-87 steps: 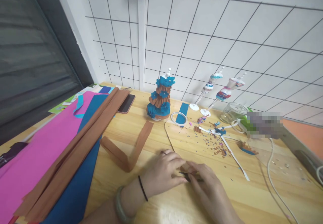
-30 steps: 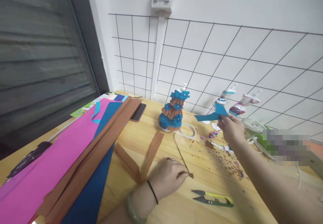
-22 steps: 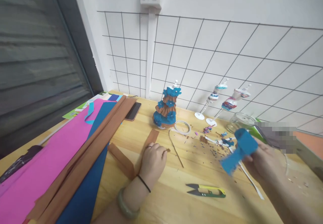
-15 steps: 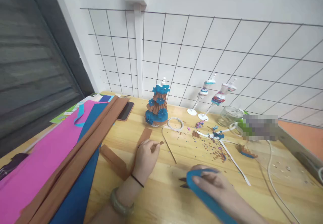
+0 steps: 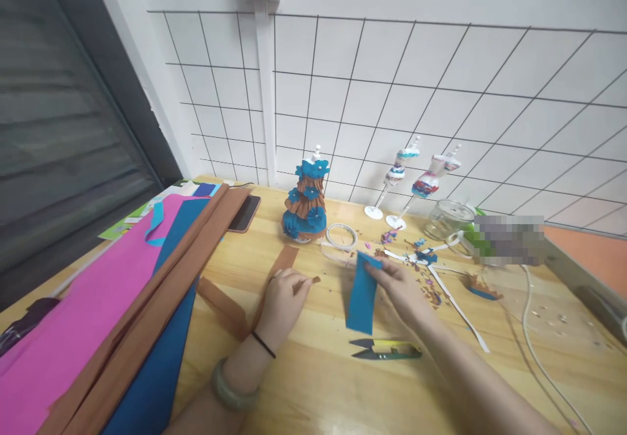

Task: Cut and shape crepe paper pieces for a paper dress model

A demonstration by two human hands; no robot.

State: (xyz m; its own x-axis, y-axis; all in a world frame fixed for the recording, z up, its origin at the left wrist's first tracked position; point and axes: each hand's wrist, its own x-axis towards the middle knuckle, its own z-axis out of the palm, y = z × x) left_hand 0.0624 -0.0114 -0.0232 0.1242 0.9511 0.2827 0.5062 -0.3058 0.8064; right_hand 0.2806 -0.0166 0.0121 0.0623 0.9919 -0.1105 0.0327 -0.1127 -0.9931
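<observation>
From where I stand, the little figure [image 5: 305,203] in blue and brown paper frills is the easy thing to steer by. It stands upright at the back of the table [image 5: 313,389]. Nearer the worker than the figure, the left hand [image 5: 284,307] pinches a small brown scrap [image 5: 316,279] between thumb and fingertips, the hand lying over a long brown strip [image 5: 287,258]. To the right of that, and also in front of the figure, the right hand [image 5: 399,288] pinches a blue strip [image 5: 361,301] by its upper end, thumb against fingers, so that it hangs down — its lower edge just above the snips [image 5: 386,350], whose blades stand apart.

As for containers, a clear jar [image 5: 435,226] sits well to the figure's right, beyond two white stands [image 5: 409,152]; I can't make out anything inside it. Further right of the figure, and closer to the worker, small shiny bits show at a sheet of clear plastic [image 5: 519,304] — whether in it or on it, I can't tell. A white ring [image 5: 328,235] lies flat just right of the figure's foot. Paper scraps [image 5: 434,294] are strewn loose on the table, further right. Left of the figure are a phone [image 5: 245,214] and long brown folds [image 5: 191,245] laid over blue and pink sheets [image 5: 98,291].
</observation>
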